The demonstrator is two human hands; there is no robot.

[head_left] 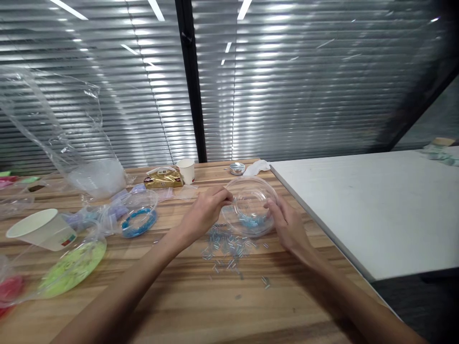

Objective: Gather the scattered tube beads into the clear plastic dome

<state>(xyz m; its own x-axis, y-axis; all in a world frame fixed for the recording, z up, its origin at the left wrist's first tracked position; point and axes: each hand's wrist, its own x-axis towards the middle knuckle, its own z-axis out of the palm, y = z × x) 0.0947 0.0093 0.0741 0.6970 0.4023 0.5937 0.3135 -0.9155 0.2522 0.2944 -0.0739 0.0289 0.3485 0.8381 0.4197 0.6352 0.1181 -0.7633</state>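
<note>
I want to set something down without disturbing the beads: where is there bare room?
The white table has a broad bare stretch, right of the wooden table. Bare wood shows between the forearms, nearer than the loose beads. Crowded: around the dish, and the left side with its big cup and bag.

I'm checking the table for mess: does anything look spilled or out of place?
Yes: loose beads lie scattered on the wooden table, on the near side of the clear bowl. That looks like a spill, since more beads seem to sit inside the bowl, though it may be deliberate.
</note>
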